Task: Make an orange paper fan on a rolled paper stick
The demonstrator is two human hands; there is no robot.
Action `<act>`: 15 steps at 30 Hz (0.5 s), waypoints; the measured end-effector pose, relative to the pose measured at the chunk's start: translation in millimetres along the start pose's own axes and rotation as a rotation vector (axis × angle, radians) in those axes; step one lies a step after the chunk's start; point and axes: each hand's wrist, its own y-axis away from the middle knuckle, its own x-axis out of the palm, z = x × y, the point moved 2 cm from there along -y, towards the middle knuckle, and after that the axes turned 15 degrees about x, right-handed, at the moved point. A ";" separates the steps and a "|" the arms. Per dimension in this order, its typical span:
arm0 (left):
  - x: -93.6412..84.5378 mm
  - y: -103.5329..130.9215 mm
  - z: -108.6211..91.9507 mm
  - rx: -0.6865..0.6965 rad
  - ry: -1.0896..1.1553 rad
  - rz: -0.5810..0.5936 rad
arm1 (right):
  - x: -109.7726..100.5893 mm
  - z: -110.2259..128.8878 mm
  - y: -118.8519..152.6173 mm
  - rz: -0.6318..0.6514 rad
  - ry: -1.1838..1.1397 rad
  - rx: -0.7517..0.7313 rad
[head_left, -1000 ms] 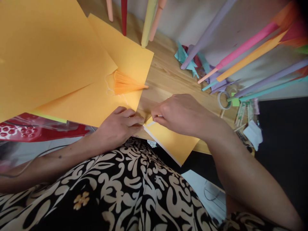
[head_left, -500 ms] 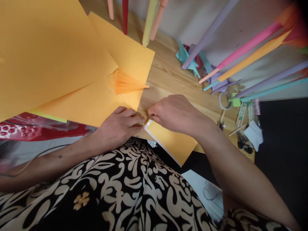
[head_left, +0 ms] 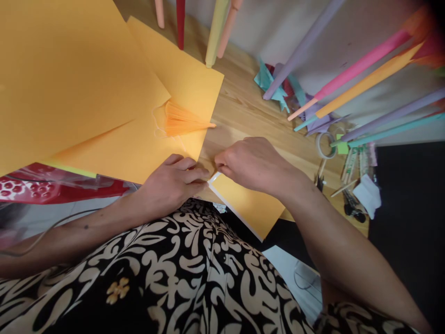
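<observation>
A small sheet of yellow paper (head_left: 255,204) with a white strip along its near edge lies slanted over the table's front edge. My right hand (head_left: 248,164) is closed at its far left end, fingers curled under and partly hidden. My left hand (head_left: 177,181) is closed too, thumb and forefinger pinched at the paper's left corner. Only a small gap separates the two hands' fingertips. Just beyond my left hand, a pleated orange paper fan (head_left: 182,119) with a loose white thread rests on large yellow sheets (head_left: 86,79).
Coloured paper tubes (head_left: 295,51) lean at the back. Paper scraps (head_left: 274,88), a roll of tape (head_left: 325,144), scissors (head_left: 353,211) and a white folded paper (head_left: 367,195) lie on the right of the wooden table (head_left: 243,106). A red bag (head_left: 69,185) is at the left.
Almost nothing differs. The fingertips of my right hand have shifted very slightly at the paper's corner; my left hand stays in place.
</observation>
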 end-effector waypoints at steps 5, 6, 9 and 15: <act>-1.3 -0.5 -0.4 0.032 -0.047 0.025 | 2.0 1.7 -0.7 0.000 0.011 0.007; -1.8 -0.9 -0.5 0.045 -0.070 0.033 | 2.0 2.3 -0.9 0.004 0.016 0.013; -3.1 -2.3 -0.9 0.093 -0.127 0.058 | 1.4 4.0 -1.3 0.020 0.026 0.025; -2.5 -4.2 1.3 0.129 -0.052 0.171 | 2.7 4.7 -2.4 0.023 0.025 0.033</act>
